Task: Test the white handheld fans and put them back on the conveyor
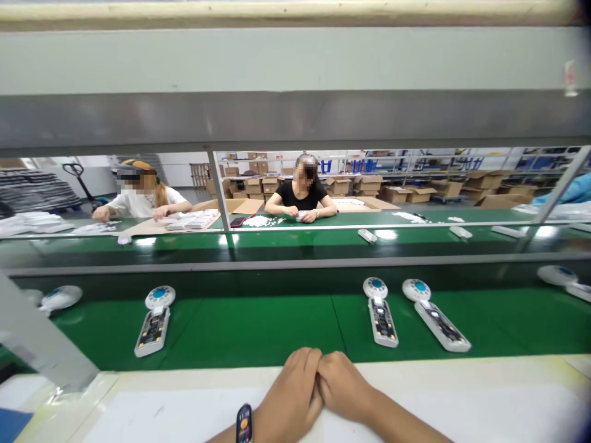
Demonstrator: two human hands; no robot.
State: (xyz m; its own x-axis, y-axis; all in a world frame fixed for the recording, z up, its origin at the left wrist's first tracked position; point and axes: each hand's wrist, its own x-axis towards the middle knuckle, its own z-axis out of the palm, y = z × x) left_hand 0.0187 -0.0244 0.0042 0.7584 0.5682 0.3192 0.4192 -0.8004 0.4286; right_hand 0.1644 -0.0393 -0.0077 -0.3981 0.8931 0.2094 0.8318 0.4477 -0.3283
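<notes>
My left hand (pixel 295 389), with a dark smart band (pixel 244 423) on its wrist, rests at the front edge of the white worktop (pixel 184 403). Pressed against it is my right hand (pixel 344 386). The fingers of both are folded in and meet in the middle; no object shows in them, and the palms are hidden. Beyond them on the green conveyor belt (pixel 268 326) lie white handheld devices with round heads and uncovered circuit boards. Nearest to my right hand is one device (pixel 383 323), beside a second device (pixel 441 326). Farther left lies another device (pixel 154 331).
A grey overhead beam (pixel 295 117) and a metal post (pixel 41 332) frame the station. More devices lie at both belt ends. Across the line, one co-worker (pixel 302 194) handles a small white part; another co-worker (pixel 143 200) sits by stacked white parts (pixel 191 219). Cardboard boxes (pixel 420 194) stand behind.
</notes>
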